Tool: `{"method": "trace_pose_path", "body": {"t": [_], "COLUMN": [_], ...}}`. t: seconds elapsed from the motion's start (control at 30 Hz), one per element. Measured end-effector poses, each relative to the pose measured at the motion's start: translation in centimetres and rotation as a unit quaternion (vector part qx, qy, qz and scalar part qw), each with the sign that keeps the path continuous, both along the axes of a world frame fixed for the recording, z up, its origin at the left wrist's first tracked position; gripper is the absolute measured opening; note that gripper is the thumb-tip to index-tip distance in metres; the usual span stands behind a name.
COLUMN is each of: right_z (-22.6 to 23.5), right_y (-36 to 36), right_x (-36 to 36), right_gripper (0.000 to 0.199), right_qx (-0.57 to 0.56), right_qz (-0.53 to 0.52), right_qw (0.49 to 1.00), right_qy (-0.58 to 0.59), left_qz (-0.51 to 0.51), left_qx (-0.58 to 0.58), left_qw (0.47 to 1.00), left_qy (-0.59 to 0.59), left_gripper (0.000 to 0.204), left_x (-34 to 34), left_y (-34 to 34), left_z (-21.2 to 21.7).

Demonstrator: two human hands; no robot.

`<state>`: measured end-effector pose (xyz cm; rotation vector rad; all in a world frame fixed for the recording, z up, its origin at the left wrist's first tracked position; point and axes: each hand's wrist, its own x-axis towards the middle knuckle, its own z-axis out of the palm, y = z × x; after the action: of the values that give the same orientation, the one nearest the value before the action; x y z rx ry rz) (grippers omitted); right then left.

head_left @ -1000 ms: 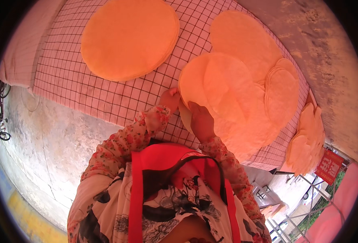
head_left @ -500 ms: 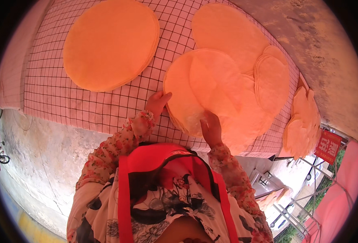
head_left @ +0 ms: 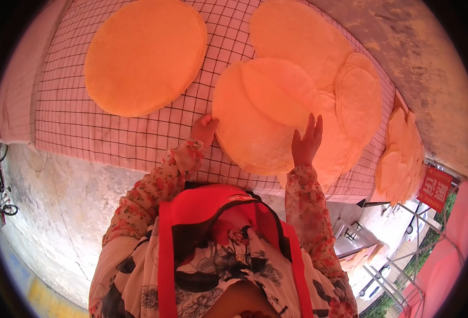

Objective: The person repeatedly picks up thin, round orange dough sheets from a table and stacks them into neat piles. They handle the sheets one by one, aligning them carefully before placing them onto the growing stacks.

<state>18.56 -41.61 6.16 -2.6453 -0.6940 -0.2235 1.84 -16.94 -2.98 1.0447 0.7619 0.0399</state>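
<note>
Large, thin round flatbreads lie in overlapping stacks on a checked cloth (head_left: 117,140). The front stack (head_left: 255,140) is in front of me, with a curved fold or overlapping edge crossing its top sheet. My left hand (head_left: 206,129) is closed at this stack's left edge, thumb and fingers pinching the rim; how many sheets it holds is hidden. My right hand (head_left: 306,144) is over the stack's right part, palm down, fingers stretched and apart, holding nothing. Whether it touches the bread I cannot tell.
Another neat flatbread stack (head_left: 145,58) lies at the far left. More flatbreads (head_left: 297,37) lie behind and to the right, with a smaller stack (head_left: 358,95) on them. Beyond the table's right end is a further pile (head_left: 401,159), near a red sign (head_left: 435,188). Bicycles (head_left: 2,196) stand far left.
My right hand has moved right and away from me, from the stack's near edge, and its fingers have opened out. The top sheet now lies flatter. My left hand stays at the rim.
</note>
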Motion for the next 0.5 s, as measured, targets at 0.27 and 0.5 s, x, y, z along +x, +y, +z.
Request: {"method": "trace_pose_path", "body": {"t": [0.27, 0.5], "right_z": [-1.6, -3.9], "right_y": [-1.5, -3.4], "right_x": [10.6, 13.7], "right_gripper": [0.014, 0.029], "right_qx": [0.07, 0.044], "right_qz": [0.03, -0.155], "right_qw": [0.997, 0.959], "right_qy": [-0.002, 0.235], "left_qz": [0.028, 0.028], "left_qx": [-0.029, -0.036], "left_qw": [0.999, 0.999], "left_qy": [0.002, 0.001], "left_gripper": [0.023, 0.021], "left_x": [0.5, 0.5], "left_y": [-0.1, -0.1], "left_z": [1.9, 1.4]}}
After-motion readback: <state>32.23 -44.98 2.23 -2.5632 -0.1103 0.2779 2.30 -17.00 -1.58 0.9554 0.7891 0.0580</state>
